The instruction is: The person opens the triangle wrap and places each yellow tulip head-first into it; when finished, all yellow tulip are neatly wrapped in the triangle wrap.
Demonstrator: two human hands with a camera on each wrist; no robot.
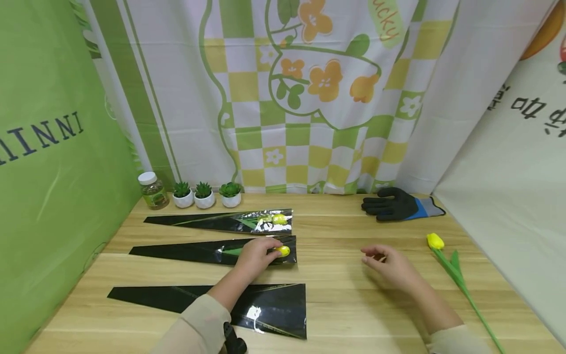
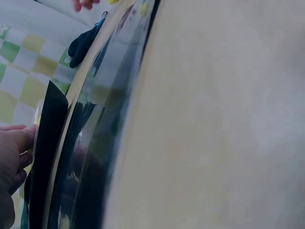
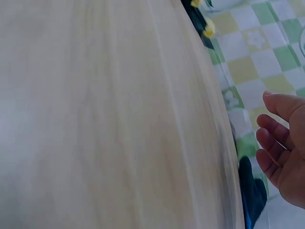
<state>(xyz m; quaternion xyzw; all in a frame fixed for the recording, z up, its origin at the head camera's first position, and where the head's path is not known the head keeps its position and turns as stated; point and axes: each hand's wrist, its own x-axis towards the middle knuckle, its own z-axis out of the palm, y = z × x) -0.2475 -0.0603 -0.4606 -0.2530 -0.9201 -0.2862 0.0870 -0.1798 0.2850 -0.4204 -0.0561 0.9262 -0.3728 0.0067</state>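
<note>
In the head view my left hand (image 1: 256,255) is over the middle black flower sleeve (image 1: 185,250), pinching it near its wide end. A yellow tulip (image 1: 283,251) lies in that sleeve, its head right by my thumb and its green stem partly behind my hand. The left wrist view shows thumb and fingers of the left hand (image 2: 12,164) at the edge of the black sleeve (image 2: 47,138). My right hand (image 1: 391,268) hovers over the table with loosely bent fingers and nothing in them. To its right lies a loose yellow tulip (image 1: 435,241) with a long green stem.
Behind the middle sleeve lies another sleeve (image 1: 199,220) with a yellow tulip inside; in front lies a flat black sleeve (image 1: 274,307), partly under my left forearm. A work glove (image 1: 393,205), several potted succulents (image 1: 204,195) and a lidded jar (image 1: 153,191) stand along the curtain.
</note>
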